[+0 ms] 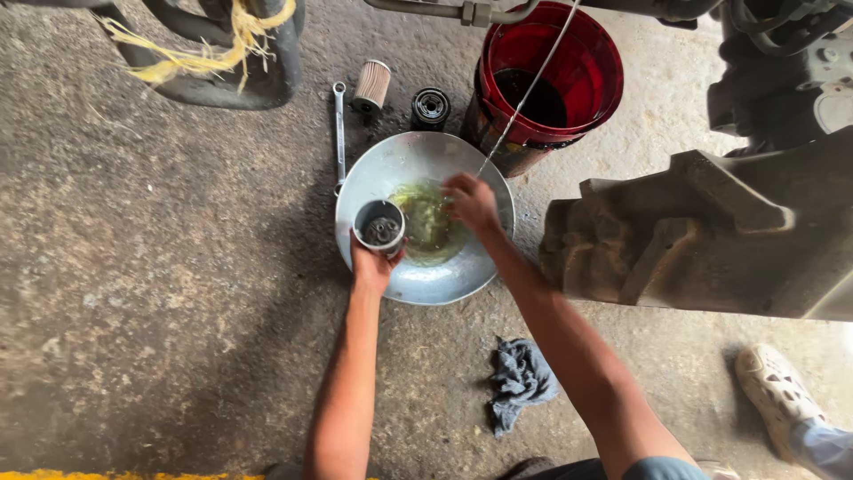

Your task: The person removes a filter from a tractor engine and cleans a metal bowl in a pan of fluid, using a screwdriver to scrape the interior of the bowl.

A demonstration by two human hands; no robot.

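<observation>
1. The left hand [371, 267] is wrapped around a grey metal cup [380, 226], gripping its lower wall; the cup sits over the near left part of the pan [418, 280], its open mouth tipped up toward the camera, its long axis running mouth to base, leaning slightly; a dark round fitting shows inside it.
2. The right hand [471, 203] is curled over the yellowish liquid [426, 222] pooled in the pan's middle; whether its fingers pinch anything cannot be told.
3. Count: one round silver pan; one cup; one spanner [338, 133] lying lengthwise, pointing away, its near end at the pan's rim; two filters beyond the pan, one pleated tan [371, 84], one black [431, 108]; one red bucket [549, 80] holding dark liquid.
4. One grey rag [520, 380] lies crumpled on the concrete floor [160, 293], between the forearms; a big tyre [711, 231] stands at right.
</observation>
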